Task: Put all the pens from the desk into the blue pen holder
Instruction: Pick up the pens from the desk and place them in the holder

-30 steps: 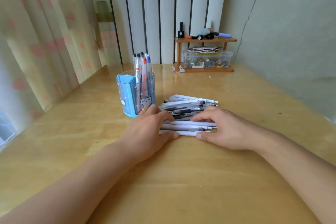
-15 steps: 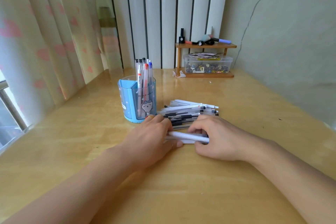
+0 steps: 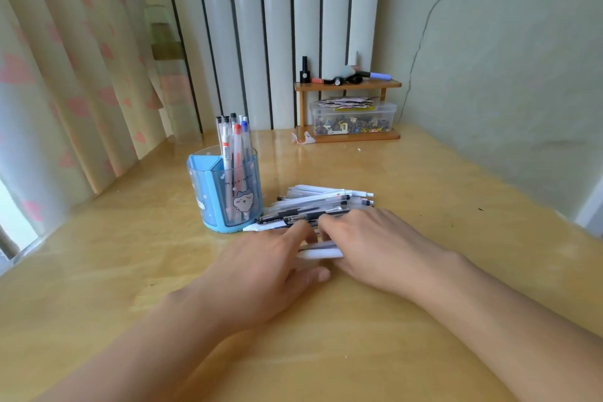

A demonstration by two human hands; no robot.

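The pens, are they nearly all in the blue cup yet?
Not yet. A few pens already stand in the blue pen holder. Both hands, left hand and right hand, are gathering white pens at the near edge of the pile, which lies on the desk waiting to go in.

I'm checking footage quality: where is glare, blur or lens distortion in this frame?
Head view: daylight glare sheens the desk behind the blue pen holder; both hands, left hand and right hand, look slightly motion-soft; wide-angle bending curves the curtain at the left edge.
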